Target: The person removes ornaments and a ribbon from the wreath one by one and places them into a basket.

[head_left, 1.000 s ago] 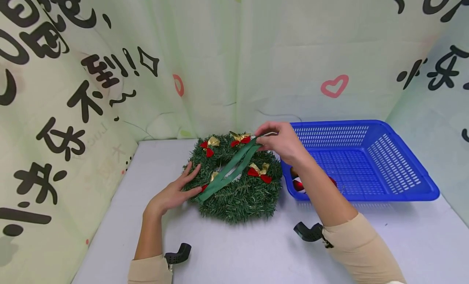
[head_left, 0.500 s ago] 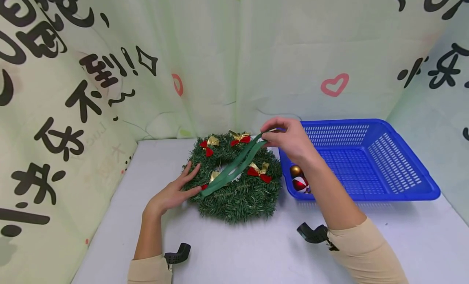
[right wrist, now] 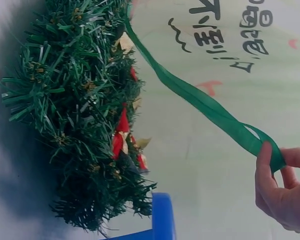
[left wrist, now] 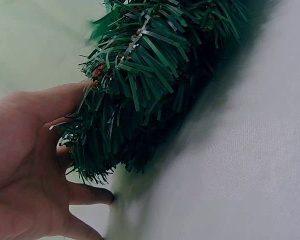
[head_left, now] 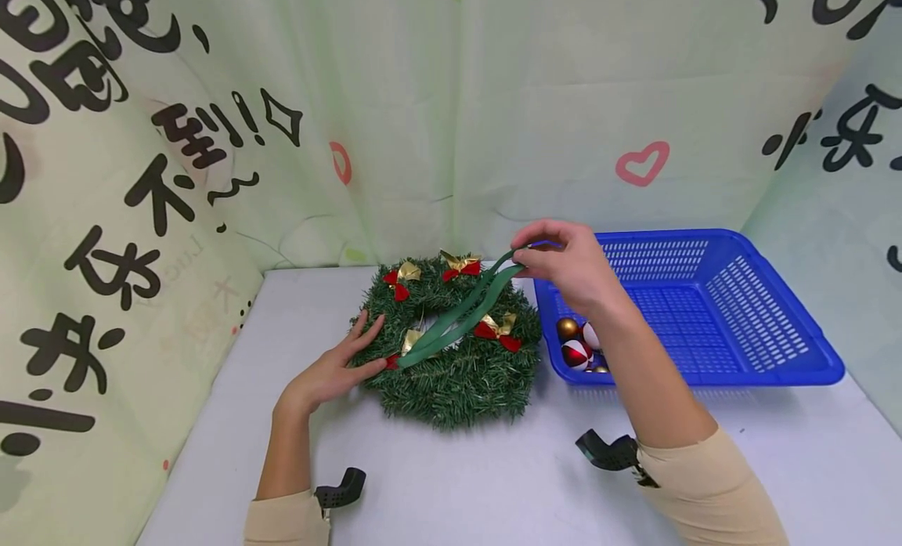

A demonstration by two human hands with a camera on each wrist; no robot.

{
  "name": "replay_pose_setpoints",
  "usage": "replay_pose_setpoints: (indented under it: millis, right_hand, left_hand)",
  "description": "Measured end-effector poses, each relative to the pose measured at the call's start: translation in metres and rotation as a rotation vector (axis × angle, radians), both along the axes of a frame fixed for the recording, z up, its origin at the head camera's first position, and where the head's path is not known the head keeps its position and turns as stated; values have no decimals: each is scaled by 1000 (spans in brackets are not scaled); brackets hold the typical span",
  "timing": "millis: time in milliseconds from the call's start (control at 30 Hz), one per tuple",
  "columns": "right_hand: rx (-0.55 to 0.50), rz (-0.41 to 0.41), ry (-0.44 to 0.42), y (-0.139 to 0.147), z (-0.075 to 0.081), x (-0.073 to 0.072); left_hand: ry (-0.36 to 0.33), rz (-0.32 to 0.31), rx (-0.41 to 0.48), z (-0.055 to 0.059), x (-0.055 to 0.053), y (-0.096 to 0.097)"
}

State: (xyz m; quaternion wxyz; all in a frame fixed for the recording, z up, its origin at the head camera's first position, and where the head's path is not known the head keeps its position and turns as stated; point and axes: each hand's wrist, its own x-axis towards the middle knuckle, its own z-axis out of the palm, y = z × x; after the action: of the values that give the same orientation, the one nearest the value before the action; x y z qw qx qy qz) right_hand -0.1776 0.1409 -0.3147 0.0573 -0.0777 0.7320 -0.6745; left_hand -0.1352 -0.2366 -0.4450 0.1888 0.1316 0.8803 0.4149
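Note:
A green artificial wreath (head_left: pixel 458 393) lies on the white table, dressed with several red and gold bows (head_left: pixel 499 331). My left hand (head_left: pixel 331 374) rests on its left side with fingers spread; in the left wrist view the thumb lies against the green needles (left wrist: pixel 140 100). A looped green ribbon (right wrist: pixel 205 104) rises from the wreath's left part, slanting across the central hole. My right hand (head_left: pixel 567 268) pinches the ribbon's upper end between thumb and fingers, above the wreath's far right side. The ribbon's lower end partly covers the bow near my left thumb.
To the right of the wreath stands a blue plastic basket (head_left: pixel 789 295), close beside it. Inside its near left corner lie a gold ball (head_left: pixel 568 328) and a red-and-white ball (head_left: pixel 576 356). A printed curtain (head_left: pixel 451 123) hangs behind the table.
My right hand has moved right and slightly up, drawing the ribbon with it. The ribbon's lower end has slid up toward the bow. My left hand has stayed in place.

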Motion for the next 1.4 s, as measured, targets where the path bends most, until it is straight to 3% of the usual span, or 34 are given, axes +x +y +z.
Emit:
replay_pose_setpoints:
  millis: [267, 800, 967, 1167, 1400]
  right_hand:
    - [16, -25, 32, 9, 3, 3]
    - [-76, -122, 34, 28, 12, 13]
    - [-157, -128, 34, 35, 14, 15]
    - [-136, -183, 57, 43, 17, 17]
    - [-190, -222, 79, 53, 16, 17]
  left_hand:
    - [-6, -2, -4, -2, 0, 0]
    - [-13, 3, -5, -2, 0, -1]
    - [-3, -2, -10, 0, 1, -1]
    - [-1, 2, -9, 1, 2, -1]
    - [1, -3, -14, 3, 1, 0]
